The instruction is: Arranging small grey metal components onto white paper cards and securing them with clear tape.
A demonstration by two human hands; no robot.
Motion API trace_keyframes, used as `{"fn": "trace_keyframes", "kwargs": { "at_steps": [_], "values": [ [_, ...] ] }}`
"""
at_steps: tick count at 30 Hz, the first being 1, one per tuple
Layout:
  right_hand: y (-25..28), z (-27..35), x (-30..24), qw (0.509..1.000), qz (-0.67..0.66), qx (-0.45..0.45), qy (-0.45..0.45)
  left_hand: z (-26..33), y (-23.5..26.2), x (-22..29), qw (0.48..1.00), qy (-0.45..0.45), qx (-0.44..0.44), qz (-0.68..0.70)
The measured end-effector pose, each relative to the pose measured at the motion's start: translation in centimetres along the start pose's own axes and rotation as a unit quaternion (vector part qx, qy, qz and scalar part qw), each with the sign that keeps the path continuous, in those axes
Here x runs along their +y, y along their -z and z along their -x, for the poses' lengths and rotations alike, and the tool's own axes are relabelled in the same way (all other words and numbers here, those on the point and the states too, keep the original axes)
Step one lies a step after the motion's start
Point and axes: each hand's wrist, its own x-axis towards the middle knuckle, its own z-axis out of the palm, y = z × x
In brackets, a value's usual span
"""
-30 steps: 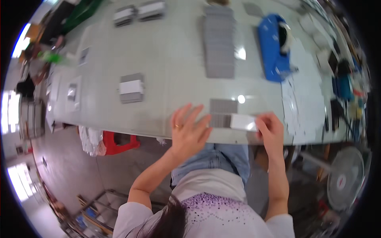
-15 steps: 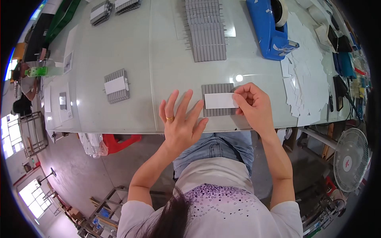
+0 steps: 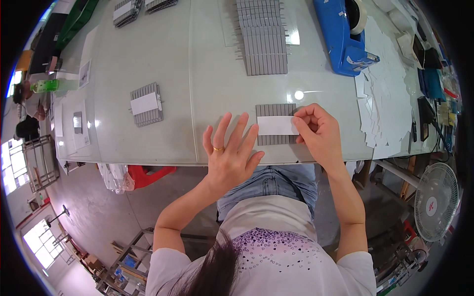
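Note:
Close to the table's front edge lies a flat set of grey strips (image 3: 275,140), side by side with dark gaps between them. A white paper strip (image 3: 276,126) lies across its middle. At the strip's right end my right hand (image 3: 318,132) pinches it between thumb and fingers; the curled fingers hide that corner. My left hand (image 3: 231,150) is open, fingers spread, with a fingertip by the paper's left end. Whether that fingertip touches the paper I cannot tell. A ring is on one finger of this hand.
Beyond my hands lies a long overlapping row of grey strip sets (image 3: 264,49). To its right stands a blue tape dispenser (image 3: 340,49) beside a pile of white paper (image 3: 387,103). A paper-wrapped grey bundle (image 3: 146,104) lies left, with more stacks (image 3: 127,12) behind.
The whole view has shifted slightly, so the table things appear a little further right. Both hands keep nearly the same pose at the paper strip.

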Motion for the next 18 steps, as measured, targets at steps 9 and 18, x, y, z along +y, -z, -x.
{"fn": "trace_keyframes", "kwargs": {
  "at_steps": [9, 18],
  "values": [
    [1.8, -0.1, -0.5, 0.998, 0.043, 0.045, 0.012, -0.5, 0.5, 1.0, 0.994, -0.045, -0.047, -0.088],
    [11.2, -3.6, -4.1, 0.906, 0.177, 0.310, 0.229, 2.1, 0.0, 0.6, 0.994, -0.066, 0.091, -0.008]
  ]
}}
